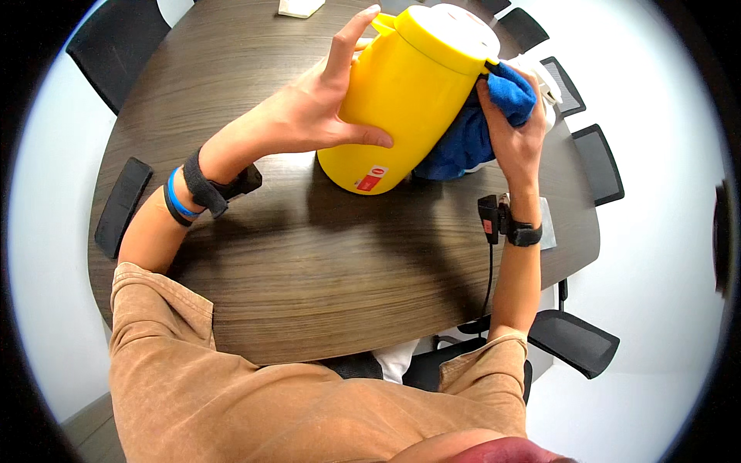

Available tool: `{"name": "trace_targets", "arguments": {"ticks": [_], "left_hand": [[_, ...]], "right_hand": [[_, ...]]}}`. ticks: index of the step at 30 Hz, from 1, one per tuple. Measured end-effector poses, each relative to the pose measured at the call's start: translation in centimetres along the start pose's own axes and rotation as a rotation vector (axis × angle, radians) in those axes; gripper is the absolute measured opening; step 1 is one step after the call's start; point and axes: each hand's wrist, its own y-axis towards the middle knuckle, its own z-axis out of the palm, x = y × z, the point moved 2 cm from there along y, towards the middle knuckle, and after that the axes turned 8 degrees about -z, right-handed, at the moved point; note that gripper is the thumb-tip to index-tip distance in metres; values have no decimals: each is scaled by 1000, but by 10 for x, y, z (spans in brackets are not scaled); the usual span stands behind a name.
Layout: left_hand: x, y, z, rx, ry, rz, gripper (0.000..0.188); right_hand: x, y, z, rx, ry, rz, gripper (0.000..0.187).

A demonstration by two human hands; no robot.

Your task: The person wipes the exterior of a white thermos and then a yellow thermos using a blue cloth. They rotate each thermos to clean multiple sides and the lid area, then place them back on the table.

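Observation:
A large yellow jug (409,92) with a yellow lid stands tilted on the dark wooden table (309,255), a small red label near its base. My left hand (328,96) grips its left side, fingers spread over the body. My right hand (513,131) presses a blue cloth (471,139) against the jug's right side, just under the lid's rim. The cloth hangs down behind the jug to the tabletop.
Black office chairs (575,339) ring the oval table, several at the right and one at the far left (116,46). A black flat object (122,204) lies at the table's left edge. A white pad (299,8) lies at the far end.

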Motion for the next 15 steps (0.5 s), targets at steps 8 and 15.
{"name": "trace_targets", "arguments": {"ticks": [8,15], "left_hand": [[-1,2,2,-23,38,69,142],[3,2,1,-1,-23,65,141]], "right_hand": [[17,-1,-7,33,-491,-297,49],[7,6,-10,145,-297,-131,52]]}}
